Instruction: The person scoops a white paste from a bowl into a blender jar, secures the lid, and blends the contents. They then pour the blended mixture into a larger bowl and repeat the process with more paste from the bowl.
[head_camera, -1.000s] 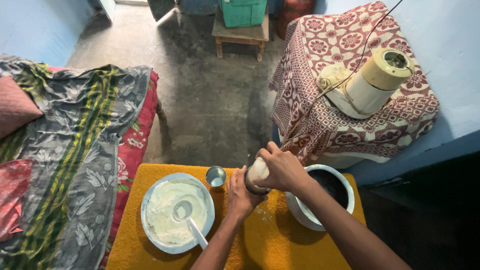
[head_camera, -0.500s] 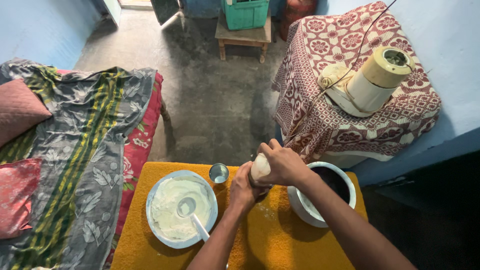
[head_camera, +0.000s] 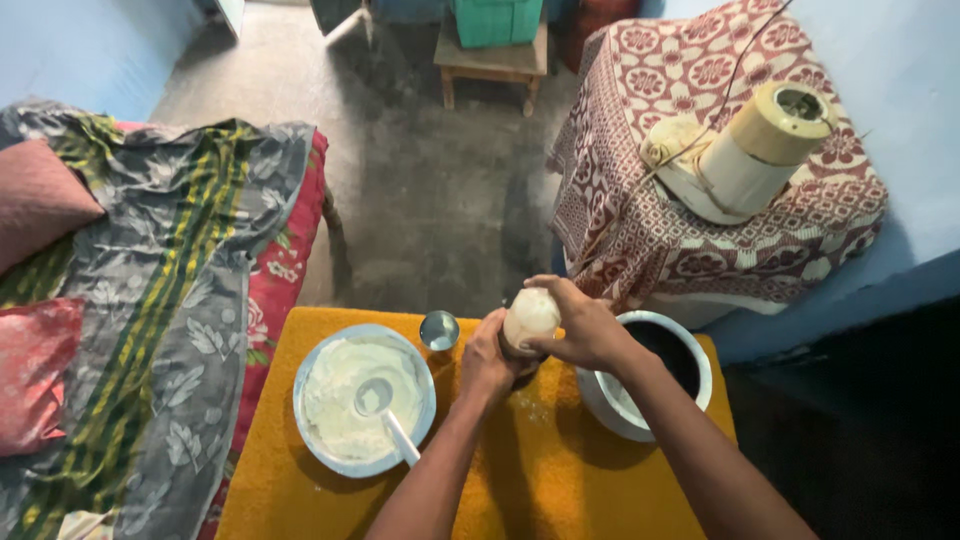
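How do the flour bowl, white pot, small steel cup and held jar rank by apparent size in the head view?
1. Flour bowl and white pot: look alike, pot partly hidden.
2. Held jar.
3. Small steel cup.

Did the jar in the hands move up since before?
Yes. The jar has tipped upward, its pale end now nearer the table's far edge, judged against the small cup beside it.

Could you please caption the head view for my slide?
Both hands, left hand and right hand, grip a pale jar beside a flour bowl.
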